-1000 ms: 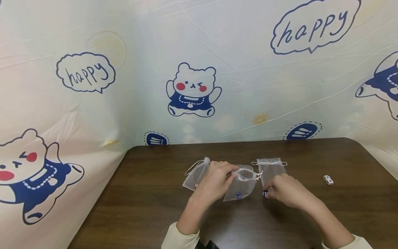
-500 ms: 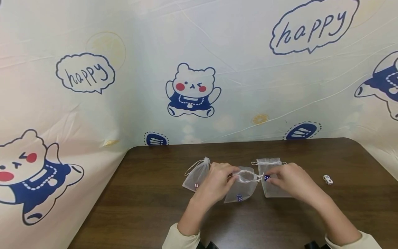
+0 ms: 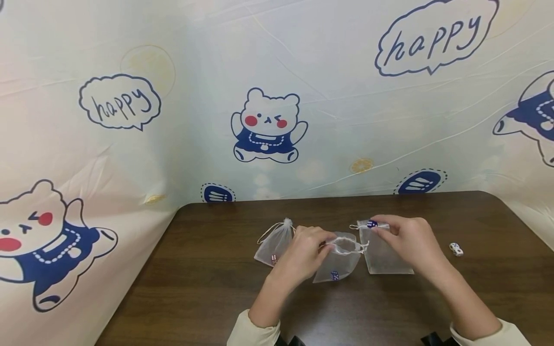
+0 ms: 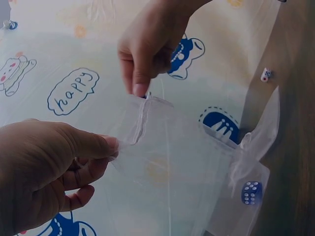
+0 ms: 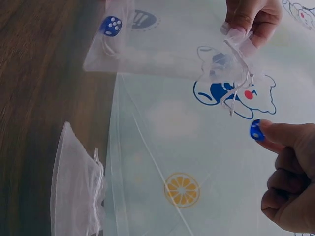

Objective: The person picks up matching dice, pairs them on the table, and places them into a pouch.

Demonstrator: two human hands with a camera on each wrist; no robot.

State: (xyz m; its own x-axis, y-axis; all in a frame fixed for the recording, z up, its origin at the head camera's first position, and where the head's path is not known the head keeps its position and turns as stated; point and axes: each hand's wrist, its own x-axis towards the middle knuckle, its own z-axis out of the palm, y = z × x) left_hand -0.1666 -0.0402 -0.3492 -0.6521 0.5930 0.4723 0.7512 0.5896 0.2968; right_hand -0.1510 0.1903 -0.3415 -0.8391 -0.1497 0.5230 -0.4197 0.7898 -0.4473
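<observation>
My left hand (image 3: 305, 252) pinches the rim of the middle sheer white drawstring bag (image 3: 342, 264), whose mouth gapes in a loop. A blue die (image 3: 335, 276) lies low inside that bag. Thumb and index finger of my right hand (image 3: 411, 240) pinch another blue die (image 3: 372, 224), held in the air to the right of the bag's mouth. In the right wrist view this pinched die (image 5: 256, 130) is apart from the bag's strings. Behind it in the head view lies a flat sheer bag (image 3: 387, 254), partly hidden by my right hand.
A gathered sheer bag (image 3: 279, 240) lies left of my left hand, with a red-dotted white die (image 3: 274, 259) showing at its bottom. White dice (image 3: 456, 249) sit close together on the right of the brown table (image 3: 195, 274). A printed cloth (image 3: 337, 144) hangs behind the table.
My right hand has lifted the blue die from near the flat bag's lower left up to the level of its top. My left hand and the middle bag have barely shifted.
</observation>
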